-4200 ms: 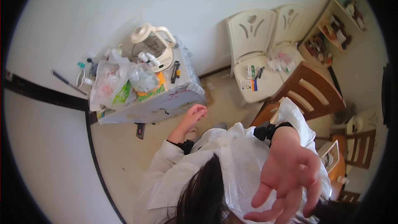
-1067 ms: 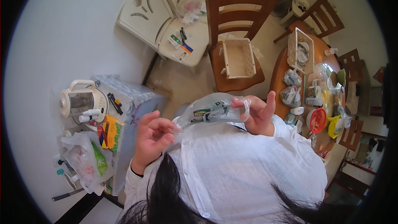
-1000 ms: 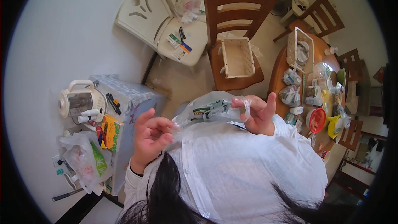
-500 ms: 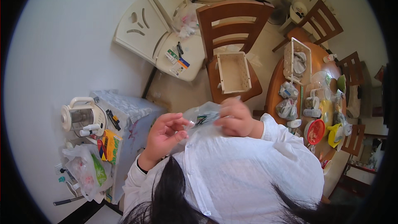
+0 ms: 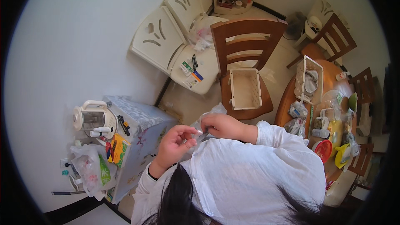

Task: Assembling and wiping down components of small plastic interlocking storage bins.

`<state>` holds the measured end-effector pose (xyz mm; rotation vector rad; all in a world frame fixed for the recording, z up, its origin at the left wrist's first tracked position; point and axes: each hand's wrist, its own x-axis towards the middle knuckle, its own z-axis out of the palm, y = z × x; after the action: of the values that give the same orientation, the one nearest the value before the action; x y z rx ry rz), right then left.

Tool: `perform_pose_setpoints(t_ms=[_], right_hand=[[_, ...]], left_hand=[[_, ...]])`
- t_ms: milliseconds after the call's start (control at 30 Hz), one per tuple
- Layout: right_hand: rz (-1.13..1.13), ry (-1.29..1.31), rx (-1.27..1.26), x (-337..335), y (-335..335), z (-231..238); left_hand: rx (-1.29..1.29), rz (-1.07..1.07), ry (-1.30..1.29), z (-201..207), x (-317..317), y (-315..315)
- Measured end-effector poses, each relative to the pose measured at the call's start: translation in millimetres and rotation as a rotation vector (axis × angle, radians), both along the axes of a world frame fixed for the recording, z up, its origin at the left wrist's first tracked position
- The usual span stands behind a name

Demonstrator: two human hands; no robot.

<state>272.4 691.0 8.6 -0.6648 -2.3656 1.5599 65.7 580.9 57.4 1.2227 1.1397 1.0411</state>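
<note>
In front of my chest a thin clear plastic bag (image 5: 216,110) is bunched between my two hands. My left hand (image 5: 175,143) pinches one edge of it with thumb and fingertips, palm turned inward. From the other side, the closed fingers of my right hand (image 5: 225,127) grip the bag and hide most of it. Part of the film sticks up past my right knuckles. What the bag holds cannot be made out now. Beyond my hands, an off-white plastic basket (image 5: 232,89) rests on the seat of a brown wooden chair (image 5: 250,28).
White chairs (image 5: 156,37) stand against the wall, one bearing pens and small boxes (image 5: 194,75). At left, a cloth-covered cabinet (image 5: 143,121) carries a kettle (image 5: 89,116), with a plastic bag (image 5: 89,171) beside it. A round wooden table (image 5: 287,96) at right holds another basket (image 5: 308,81), bowls and bags.
My right hand has come closer to my left and closed over the bag. Dark and green items seen through the film are now hidden. The surroundings have shifted right and down in view.
</note>
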Motion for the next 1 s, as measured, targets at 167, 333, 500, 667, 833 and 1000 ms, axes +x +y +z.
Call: perform_pose_setpoints(t_ms=[167, 333, 500, 667, 833, 1000], right_hand=[[0.055, -0.094, 0.031, 5, 2, 2], [-0.077, 0.038, 0.015, 18, 12, 15], [-0.476, 0.538, -0.285, 39, 15, 12], [-0.824, 0.896, -1.028, 40, 24, 15], [-0.781, 0.767, -1.1, 44, 23, 15], [-0.593, 0.532, -1.016, 35, 18, 23]], left_hand=[[-0.011, 0.061, -0.1, 4, 9, 4], [-0.012, 0.126, -0.074, 0, 7, 8], [-0.012, 0.28, -0.19, -5, 6, 9], [0.052, 0.2, -0.245, -7, 9, 15], [-0.142, 0.068, -0.203, -28, -2, 19], [-0.592, 0.044, -0.492, -36, 0, 26]])
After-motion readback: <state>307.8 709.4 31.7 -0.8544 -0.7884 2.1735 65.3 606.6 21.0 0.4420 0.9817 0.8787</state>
